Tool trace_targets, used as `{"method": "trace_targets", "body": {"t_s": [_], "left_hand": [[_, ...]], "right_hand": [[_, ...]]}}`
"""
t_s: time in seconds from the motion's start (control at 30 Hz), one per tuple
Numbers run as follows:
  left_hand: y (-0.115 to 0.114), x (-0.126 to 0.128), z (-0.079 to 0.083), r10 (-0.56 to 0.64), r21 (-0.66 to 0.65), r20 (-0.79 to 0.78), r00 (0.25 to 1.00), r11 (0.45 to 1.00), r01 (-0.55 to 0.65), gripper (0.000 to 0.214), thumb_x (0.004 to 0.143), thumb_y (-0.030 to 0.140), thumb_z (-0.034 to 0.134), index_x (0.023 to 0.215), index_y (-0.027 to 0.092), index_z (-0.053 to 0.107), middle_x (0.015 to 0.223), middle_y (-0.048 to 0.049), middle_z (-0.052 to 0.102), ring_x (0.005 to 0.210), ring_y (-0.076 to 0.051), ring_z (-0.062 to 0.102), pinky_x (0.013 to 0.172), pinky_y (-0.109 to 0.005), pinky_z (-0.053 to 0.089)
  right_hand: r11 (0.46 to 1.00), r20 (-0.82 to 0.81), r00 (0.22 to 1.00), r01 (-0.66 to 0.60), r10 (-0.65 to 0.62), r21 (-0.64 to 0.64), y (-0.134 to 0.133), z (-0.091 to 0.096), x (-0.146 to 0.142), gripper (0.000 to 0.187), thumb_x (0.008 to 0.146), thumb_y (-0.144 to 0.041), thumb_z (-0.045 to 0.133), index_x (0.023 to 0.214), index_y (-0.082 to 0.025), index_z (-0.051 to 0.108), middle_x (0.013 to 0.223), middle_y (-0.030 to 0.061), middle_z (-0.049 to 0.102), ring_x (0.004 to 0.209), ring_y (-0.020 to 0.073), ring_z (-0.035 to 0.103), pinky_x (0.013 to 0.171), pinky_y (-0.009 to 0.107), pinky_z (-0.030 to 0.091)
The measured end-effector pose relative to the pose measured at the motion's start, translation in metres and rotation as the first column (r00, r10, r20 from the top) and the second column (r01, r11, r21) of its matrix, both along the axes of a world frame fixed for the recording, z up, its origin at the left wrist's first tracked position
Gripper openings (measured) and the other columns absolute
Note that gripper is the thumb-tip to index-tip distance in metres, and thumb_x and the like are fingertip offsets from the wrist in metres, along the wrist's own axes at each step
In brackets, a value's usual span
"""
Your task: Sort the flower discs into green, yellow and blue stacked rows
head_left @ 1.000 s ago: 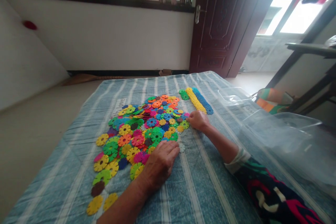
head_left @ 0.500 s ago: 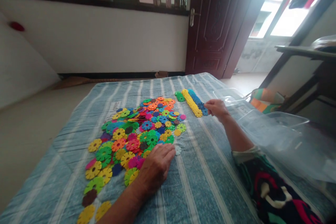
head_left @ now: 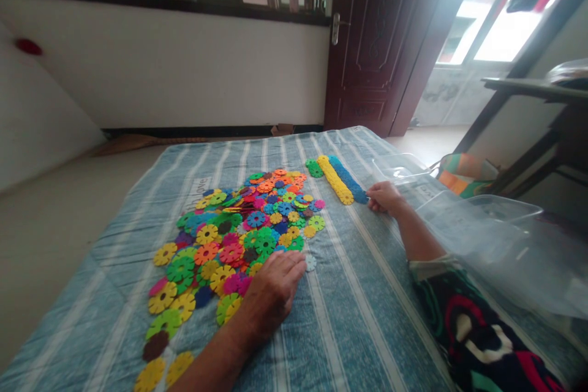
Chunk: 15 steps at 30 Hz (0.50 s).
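A heap of coloured plastic snowflake discs (head_left: 239, 226) lies spread on a blue striped quilt (head_left: 349, 318). My left hand (head_left: 271, 294) rests flat, fingers together, on the near right edge of the heap. My right hand (head_left: 384, 197) is curled at the near end of a blue row of discs (head_left: 348, 179), touching it. A yellow row (head_left: 334, 179) lies alongside the blue one, with a few green discs (head_left: 314, 168) at its far end.
Clear plastic boxes (head_left: 487, 233) stand on the quilt's right side, beside my right forearm. A dark wooden door (head_left: 376, 43) and a white wall are beyond the quilt. A dark table frame (head_left: 542, 135) stands at the right.
My right hand went from the heap's right edge over to the blue row and now sits at its near end. My left hand has stayed on the heap.
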<state>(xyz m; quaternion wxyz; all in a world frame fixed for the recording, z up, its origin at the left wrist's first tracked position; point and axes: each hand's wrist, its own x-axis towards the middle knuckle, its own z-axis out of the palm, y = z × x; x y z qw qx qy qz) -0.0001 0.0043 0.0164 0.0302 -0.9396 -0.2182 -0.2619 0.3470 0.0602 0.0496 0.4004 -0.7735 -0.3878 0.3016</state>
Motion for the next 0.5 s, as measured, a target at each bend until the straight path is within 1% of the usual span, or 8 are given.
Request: {"method": "trace_targets", "body": {"t_s": [0.07,0.13,0.17,0.23,0.3,0.33,0.4,0.5], "left_hand": [[0.0002,0.0003,-0.0024,0.007,-0.012,0.013,1.000,1.000,-0.006,0.035,0.084,0.001,0.046,0.110,0.017,0.064,0.111,-0.0097,0.072,0.106,-0.022,0.066,0.095,-0.044,0.054],[0.0004,0.0007,-0.0040,0.007,-0.017,0.023,1.000,1.000,-0.006,0.035,0.084,0.001,0.046,0.110,0.017,0.064,0.111,-0.0101,0.072,0.106,-0.023,0.065,0.096,-0.045,0.053],[0.0004,0.0008,-0.0041,0.004,-0.016,0.024,1.000,1.000,-0.004,0.034,0.084,0.002,0.046,0.110,0.016,0.064,0.111,-0.0103,0.072,0.106,-0.023,0.065,0.096,-0.045,0.053],[0.0002,0.0007,-0.0025,-0.001,-0.014,0.021,1.000,1.000,0.001,0.034,0.085,0.002,0.047,0.110,0.016,0.064,0.112,-0.0106,0.072,0.106,-0.023,0.065,0.096,-0.046,0.053],[-0.0004,0.0005,0.0005,-0.002,-0.016,0.012,1.000,1.000,0.003,0.034,0.084,0.001,0.047,0.110,0.016,0.064,0.112,-0.0107,0.072,0.106,-0.023,0.066,0.096,-0.045,0.054],[-0.0007,0.0004,0.0020,-0.004,-0.020,0.002,1.000,1.000,0.004,0.033,0.084,0.001,0.048,0.110,0.016,0.064,0.112,-0.0108,0.072,0.106,-0.023,0.066,0.096,-0.045,0.054],[-0.0011,0.0003,0.0039,-0.005,-0.029,-0.012,1.000,1.000,0.004,0.034,0.084,0.001,0.048,0.110,0.015,0.064,0.112,-0.0110,0.072,0.106,-0.023,0.066,0.096,-0.045,0.054],[-0.0012,0.0002,0.0037,-0.002,-0.028,-0.001,1.000,1.000,0.002,0.034,0.084,0.002,0.047,0.109,0.015,0.065,0.111,-0.0113,0.072,0.105,-0.024,0.066,0.095,-0.046,0.054]], "right_hand": [[1.000,-0.008,1.000,0.003,-0.003,-0.028,0.0007,-0.0008,0.0002,0.014,0.081,-0.020,0.067,0.072,-0.015,0.058,0.042,-0.0028,0.056,0.032,0.0064,0.047,0.033,0.015,0.031],[0.999,-0.005,1.000,-0.001,0.001,-0.048,0.0009,-0.0008,0.0008,0.007,0.081,-0.017,0.065,0.079,-0.014,0.059,0.043,-0.0039,0.057,0.033,0.0067,0.049,0.033,0.014,0.032],[0.998,0.001,1.000,-0.006,0.006,-0.055,0.0011,-0.0008,0.0011,0.008,0.080,-0.017,0.067,0.084,-0.014,0.060,0.044,-0.0043,0.057,0.034,0.0071,0.050,0.034,0.014,0.033],[0.997,0.024,1.000,-0.019,0.021,-0.071,0.0019,-0.0015,0.0018,0.021,0.075,-0.017,0.072,0.092,-0.013,0.060,0.045,-0.0049,0.058,0.036,0.0083,0.053,0.036,0.014,0.035],[0.996,0.064,0.997,-0.030,0.036,-0.086,0.0035,-0.0031,0.0021,0.033,0.069,-0.017,0.078,0.097,-0.013,0.060,0.044,-0.0058,0.058,0.037,0.0095,0.054,0.037,0.015,0.036],[0.995,0.090,0.995,-0.033,0.041,-0.090,0.0045,-0.0042,0.0018,0.036,0.067,-0.016,0.079,0.098,-0.013,0.061,0.043,-0.0065,0.056,0.036,0.0097,0.054,0.037,0.015,0.037],[0.995,0.148,0.988,-0.030,0.043,-0.091,0.0066,-0.0061,0.0006,0.037,0.064,-0.016,0.081,0.097,-0.013,0.063,0.040,-0.0079,0.054,0.035,0.0097,0.053,0.038,0.015,0.038],[0.997,0.221,0.975,-0.019,0.036,-0.079,0.0087,-0.0071,-0.0026,0.034,0.065,-0.016,0.080,0.096,-0.014,0.066,0.039,-0.0084,0.052,0.036,0.0099,0.054,0.039,0.015,0.039]]}}
